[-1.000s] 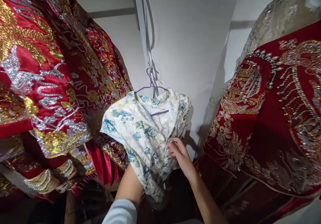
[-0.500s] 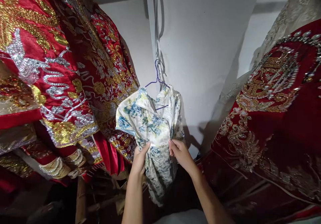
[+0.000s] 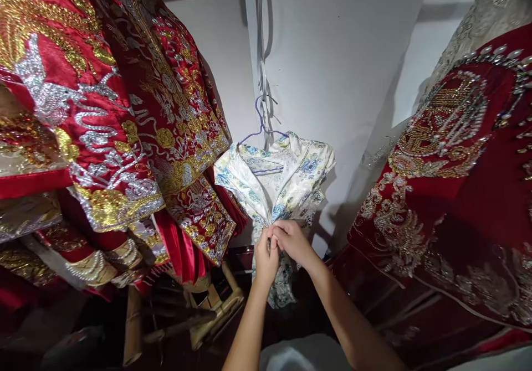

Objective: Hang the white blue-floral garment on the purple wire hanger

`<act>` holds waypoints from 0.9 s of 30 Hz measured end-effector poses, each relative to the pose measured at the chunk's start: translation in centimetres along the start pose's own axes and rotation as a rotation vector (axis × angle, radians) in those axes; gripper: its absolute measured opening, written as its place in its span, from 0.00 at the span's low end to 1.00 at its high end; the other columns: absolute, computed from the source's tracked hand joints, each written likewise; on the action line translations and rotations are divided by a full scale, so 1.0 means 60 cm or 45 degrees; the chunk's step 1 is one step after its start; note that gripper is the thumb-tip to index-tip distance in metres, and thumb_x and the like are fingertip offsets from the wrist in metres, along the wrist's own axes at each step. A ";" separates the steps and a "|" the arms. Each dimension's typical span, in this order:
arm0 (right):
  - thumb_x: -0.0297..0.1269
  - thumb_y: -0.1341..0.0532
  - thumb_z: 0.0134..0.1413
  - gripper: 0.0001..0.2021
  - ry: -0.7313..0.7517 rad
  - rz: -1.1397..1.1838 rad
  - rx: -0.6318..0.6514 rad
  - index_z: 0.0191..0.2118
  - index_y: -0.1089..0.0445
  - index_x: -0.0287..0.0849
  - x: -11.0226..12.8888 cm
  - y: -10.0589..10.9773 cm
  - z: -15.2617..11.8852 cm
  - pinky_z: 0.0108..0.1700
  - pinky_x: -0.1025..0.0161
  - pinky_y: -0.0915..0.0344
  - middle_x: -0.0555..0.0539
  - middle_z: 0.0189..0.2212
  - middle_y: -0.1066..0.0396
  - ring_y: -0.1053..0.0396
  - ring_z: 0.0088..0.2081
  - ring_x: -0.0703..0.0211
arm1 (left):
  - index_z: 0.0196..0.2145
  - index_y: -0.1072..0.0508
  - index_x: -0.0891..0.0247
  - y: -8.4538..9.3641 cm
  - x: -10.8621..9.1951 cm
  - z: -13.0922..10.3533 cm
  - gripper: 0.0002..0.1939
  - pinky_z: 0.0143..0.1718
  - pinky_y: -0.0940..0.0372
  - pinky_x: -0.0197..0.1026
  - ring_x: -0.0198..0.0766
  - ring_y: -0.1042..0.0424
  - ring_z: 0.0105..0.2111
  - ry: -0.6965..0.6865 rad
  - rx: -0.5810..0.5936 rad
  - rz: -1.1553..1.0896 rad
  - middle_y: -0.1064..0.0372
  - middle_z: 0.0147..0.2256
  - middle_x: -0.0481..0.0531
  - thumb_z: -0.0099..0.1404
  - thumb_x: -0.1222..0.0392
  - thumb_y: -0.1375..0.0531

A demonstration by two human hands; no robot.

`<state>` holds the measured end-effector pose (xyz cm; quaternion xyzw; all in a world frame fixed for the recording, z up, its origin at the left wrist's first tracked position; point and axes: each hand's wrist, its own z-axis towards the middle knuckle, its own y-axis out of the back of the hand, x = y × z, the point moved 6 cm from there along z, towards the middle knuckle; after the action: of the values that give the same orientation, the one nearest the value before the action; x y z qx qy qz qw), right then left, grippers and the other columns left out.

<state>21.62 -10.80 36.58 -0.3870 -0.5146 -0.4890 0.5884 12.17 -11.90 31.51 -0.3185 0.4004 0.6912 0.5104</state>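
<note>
A white dress (image 3: 310, 166) with blue and yellow flowers hangs on a thin purple hanger (image 3: 261, 120) in front of me. Its neckline gapes in a V, and the hanger's lower bar shows inside. Where the front edges meet at the waist, my left hand (image 3: 266, 252) pinches the fabric. Right beside it, touching, my right hand (image 3: 292, 242) is closed on the same spot. Whatever small fastening may be between the fingertips is hidden.
Red jackets with gold and silver embroidery (image 3: 166, 122) crowd the left side. A beaded dark red garment (image 3: 440, 194) hangs at the right. Behind stand a pale wall (image 3: 332, 72) and a white upright (image 3: 252, 33). Bamboo-like poles (image 3: 216, 321) lie low on the left.
My hands have come together at the dress's front. The left hand moved right and let go of the side. The dress turned to face me, and its neckline spread wider.
</note>
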 end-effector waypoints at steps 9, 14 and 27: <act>0.32 0.39 0.55 0.09 0.216 0.374 -0.246 0.25 0.32 0.38 0.220 0.091 0.197 0.16 0.71 0.56 0.55 0.15 0.36 0.49 0.14 0.72 | 0.29 0.38 0.57 0.012 0.024 -0.016 0.13 0.29 0.44 0.38 0.38 0.40 0.26 0.080 0.220 0.170 0.43 0.25 0.46 0.70 0.50 0.48; 0.30 0.44 0.58 0.11 0.226 0.271 -0.122 0.25 0.30 0.36 0.254 0.068 0.212 0.15 0.72 0.54 0.53 0.12 0.36 0.47 0.13 0.72 | 0.30 0.36 0.60 0.024 -0.012 0.026 0.10 0.34 0.39 0.39 0.38 0.35 0.30 -0.029 0.415 0.171 0.36 0.28 0.47 0.68 0.54 0.43; 0.32 0.43 0.52 0.13 0.438 0.006 -0.277 0.18 0.34 0.41 0.205 0.089 0.186 0.21 0.68 0.53 0.58 0.09 0.44 0.50 0.15 0.69 | 0.33 0.26 0.64 0.086 -0.313 0.296 0.09 0.40 0.39 0.41 0.38 0.33 0.33 -0.728 -0.051 0.475 0.29 0.31 0.52 0.70 0.62 0.44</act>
<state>24.20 -1.09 50.82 -0.3604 -0.3498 -0.5991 0.6235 11.83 -5.56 57.09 -0.0431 0.2790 0.8416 0.4605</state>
